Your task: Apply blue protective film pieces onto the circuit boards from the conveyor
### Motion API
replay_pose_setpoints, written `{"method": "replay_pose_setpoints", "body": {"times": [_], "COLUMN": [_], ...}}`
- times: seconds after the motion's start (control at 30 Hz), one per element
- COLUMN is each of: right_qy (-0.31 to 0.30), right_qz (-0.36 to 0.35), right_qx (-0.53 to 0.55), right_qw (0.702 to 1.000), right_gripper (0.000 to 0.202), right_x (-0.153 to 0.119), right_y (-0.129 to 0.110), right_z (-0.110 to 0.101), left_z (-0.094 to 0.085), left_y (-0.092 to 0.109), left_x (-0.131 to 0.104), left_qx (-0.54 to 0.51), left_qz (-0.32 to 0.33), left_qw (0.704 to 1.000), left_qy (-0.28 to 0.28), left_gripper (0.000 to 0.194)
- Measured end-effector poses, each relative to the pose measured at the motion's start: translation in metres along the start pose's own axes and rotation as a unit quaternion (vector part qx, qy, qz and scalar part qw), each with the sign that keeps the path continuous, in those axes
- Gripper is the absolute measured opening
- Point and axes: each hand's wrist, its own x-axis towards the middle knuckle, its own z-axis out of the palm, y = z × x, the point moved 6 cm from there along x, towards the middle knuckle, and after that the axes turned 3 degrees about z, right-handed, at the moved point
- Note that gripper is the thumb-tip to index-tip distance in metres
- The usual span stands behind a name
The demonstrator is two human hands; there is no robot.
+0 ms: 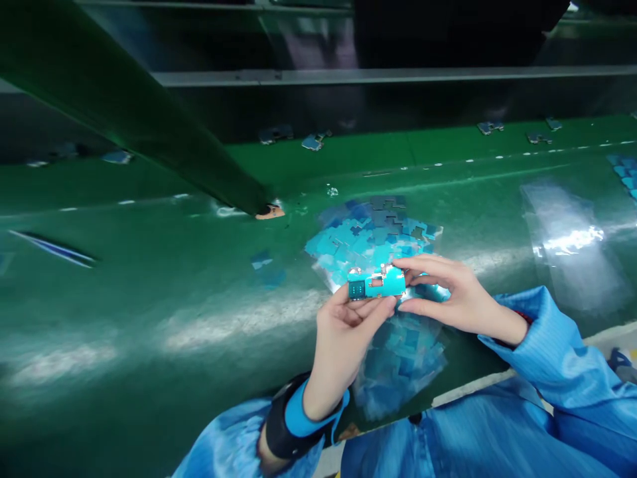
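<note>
A small circuit board [385,284] with a bright blue face and a dark socket at its left end is held up over the table. My left hand [343,332] grips it from below, the thumb along its lower edge. At the board's right end is my right hand [452,295], index fingertip on the top corner and thumb by the lower corner. Its other fingers are partly hidden behind. Under both hands lies a pile of blue film pieces on clear sheets [343,245], continuing toward my body as a second heap [403,358].
Blue tweezers [54,249] lie on the green mat [149,279] at left. A dark green post [199,146] slants down to the table. Several circuit boards [314,141] line the back ledge. Clear plastic sheets [572,245] lie at right, with more blue pieces [626,174] beyond.
</note>
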Motion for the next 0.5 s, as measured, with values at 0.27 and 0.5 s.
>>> {"method": "replay_pose_setpoints", "body": {"times": [0.27, 0.5], "right_qy": [0.013, 0.018], "right_qz": [-0.067, -0.071], "right_qx": [-0.082, -0.100], "right_qw": [0.994, 0.992], "right_gripper": [0.038, 0.038], "right_x": [-0.0026, -0.0039], "right_y": [-0.0089, -0.0067], "right_z": [-0.0020, -0.0037], "left_z": [0.0009, 0.0035], "left_y": [-0.0019, -0.0056], "left_x": [-0.0005, 0.0006], "left_qx": [-0.032, -0.028], "left_qz": [-0.010, 0.004], "left_qw": [0.999, 0.997], "left_qy": [-0.006, -0.071], "left_gripper": [0.030, 0.030]}}
